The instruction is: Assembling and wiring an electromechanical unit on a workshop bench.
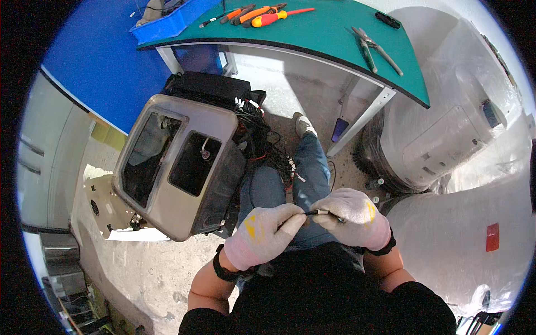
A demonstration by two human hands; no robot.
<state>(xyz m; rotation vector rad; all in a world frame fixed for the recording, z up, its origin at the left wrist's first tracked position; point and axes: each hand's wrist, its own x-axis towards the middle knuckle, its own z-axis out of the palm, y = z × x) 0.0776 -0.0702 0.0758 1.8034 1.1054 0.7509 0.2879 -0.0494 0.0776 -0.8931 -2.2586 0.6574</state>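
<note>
Pinching a black cord (309, 213) in the fingertips of left hand (262, 234) and right hand (354, 219), close together over the lap (314, 237).

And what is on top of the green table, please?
Orange-handled tools, a red-and-yellow screwdriver, pliers on the right, a small black object and a cable end. A blue tray covers part of the left end; what is beneath it is hidden.
</note>
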